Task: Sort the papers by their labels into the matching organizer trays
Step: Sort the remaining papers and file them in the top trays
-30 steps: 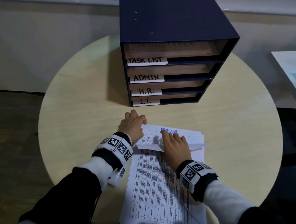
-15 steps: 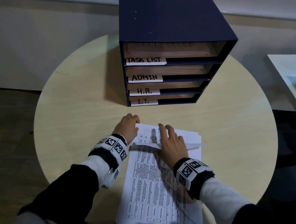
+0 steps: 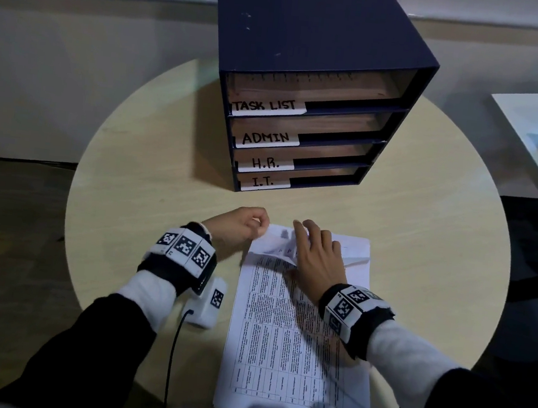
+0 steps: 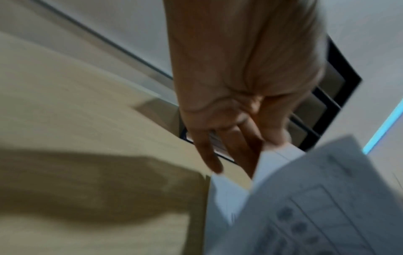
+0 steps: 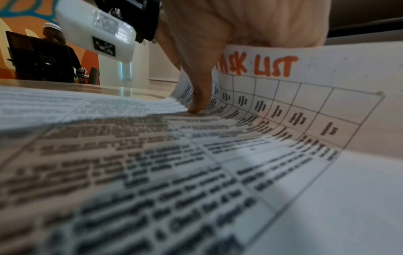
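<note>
Pinching the far-left corner of the top white printed sheet (image 3: 276, 244), the left hand (image 3: 238, 225) lifts it off the paper stack (image 3: 295, 356) on the round pale wooden table (image 3: 138, 173); the right hand (image 3: 317, 255) curls over the raised far edge, near the dark blue four-tray organizer (image 3: 312, 59). Left wrist view: blurred fingers (image 4: 207, 155) at the sheet's corner (image 4: 281, 155). Right wrist view: thumb (image 5: 200, 96) pressing down, the curled sheet (image 5: 305, 96) headed "TASK LIST" in orange.

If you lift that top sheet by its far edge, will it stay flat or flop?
Likely flop: the top sheet already curls where the right hand lifts it. Probably light; the left hand pinches just a corner. It may slide off the stack.
</note>
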Demonstrator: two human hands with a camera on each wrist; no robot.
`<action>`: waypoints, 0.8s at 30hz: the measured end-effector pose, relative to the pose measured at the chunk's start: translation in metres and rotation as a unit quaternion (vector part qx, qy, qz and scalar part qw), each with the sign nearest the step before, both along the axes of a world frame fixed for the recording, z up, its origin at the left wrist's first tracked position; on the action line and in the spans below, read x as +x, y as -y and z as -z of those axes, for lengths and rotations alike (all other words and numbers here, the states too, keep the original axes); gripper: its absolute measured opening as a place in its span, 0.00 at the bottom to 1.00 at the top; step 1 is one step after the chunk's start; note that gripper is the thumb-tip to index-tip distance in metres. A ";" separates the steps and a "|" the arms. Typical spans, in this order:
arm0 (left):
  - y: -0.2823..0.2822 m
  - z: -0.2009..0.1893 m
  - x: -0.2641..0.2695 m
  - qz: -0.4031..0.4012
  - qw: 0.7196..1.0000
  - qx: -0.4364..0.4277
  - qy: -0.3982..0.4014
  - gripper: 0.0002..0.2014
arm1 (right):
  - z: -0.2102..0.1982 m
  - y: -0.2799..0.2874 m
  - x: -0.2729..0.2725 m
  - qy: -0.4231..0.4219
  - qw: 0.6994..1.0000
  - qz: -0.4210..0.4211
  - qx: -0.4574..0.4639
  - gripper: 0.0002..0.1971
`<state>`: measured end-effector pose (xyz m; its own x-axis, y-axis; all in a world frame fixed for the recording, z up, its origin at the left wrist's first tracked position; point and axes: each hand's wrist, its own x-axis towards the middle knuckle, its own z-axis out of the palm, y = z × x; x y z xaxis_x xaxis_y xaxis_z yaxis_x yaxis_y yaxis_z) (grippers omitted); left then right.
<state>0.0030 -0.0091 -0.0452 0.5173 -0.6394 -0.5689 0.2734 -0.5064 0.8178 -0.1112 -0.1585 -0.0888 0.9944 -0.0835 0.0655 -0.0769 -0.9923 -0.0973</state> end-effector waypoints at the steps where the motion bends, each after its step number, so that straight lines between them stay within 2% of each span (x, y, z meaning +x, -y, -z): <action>1: 0.000 -0.003 0.001 0.011 0.999 -0.007 -0.032 0.10 | 0.000 0.000 0.000 0.009 1.000 0.000 -0.016 0.47; 3: 0.003 -0.004 0.000 -0.040 0.996 -0.018 -0.077 0.08 | -0.002 -0.002 -0.003 0.019 0.999 0.003 -0.038 0.41; 4: 0.007 -0.003 -0.001 -0.075 0.994 -0.019 -0.072 0.07 | -0.003 -0.004 -0.005 0.019 0.999 0.006 -0.048 0.40; 6: 0.014 0.005 -0.002 -0.098 0.994 0.026 0.036 0.05 | -0.002 -0.007 -0.008 0.029 0.997 -0.005 -0.067 0.35; 8: 0.015 0.016 0.000 -0.018 0.974 0.121 0.192 0.09 | 0.000 -0.008 -0.010 0.043 0.996 -0.035 -0.070 0.25; 10: 0.015 0.024 0.002 0.072 0.940 0.189 0.274 0.16 | -0.002 -0.008 -0.013 0.043 0.995 -0.059 -0.068 0.15; 13: 0.016 0.026 0.000 0.129 0.913 0.217 0.319 0.14 | -0.003 -0.010 -0.015 0.042 0.994 -0.075 -0.062 0.07; 15: 0.016 0.025 -0.002 0.139 0.911 0.203 0.330 0.11 | -0.006 -0.014 -0.014 0.059 0.994 -0.073 -0.055 0.10; 17: 0.014 0.023 -0.005 0.133 0.917 0.177 0.331 0.07 | -0.008 -0.016 -0.012 0.062 0.995 -0.065 -0.051 0.05; 20: 0.010 0.017 -0.012 0.080 0.947 0.123 0.284 0.06 | -0.009 -0.016 -0.009 0.003 0.998 -0.055 -0.042 0.24; 24: 0.002 0.007 -0.018 0.005 0.986 0.069 0.155 0.07 | -0.017 -0.016 -0.007 -0.061 0.998 0.008 0.013 0.43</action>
<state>-0.0154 -0.0110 -0.0526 0.6733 -0.5736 -0.4665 0.0162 -0.6194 0.7849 -0.1183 -0.1425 -0.0714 0.9933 -0.0992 -0.0591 -0.1053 -0.9882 -0.1114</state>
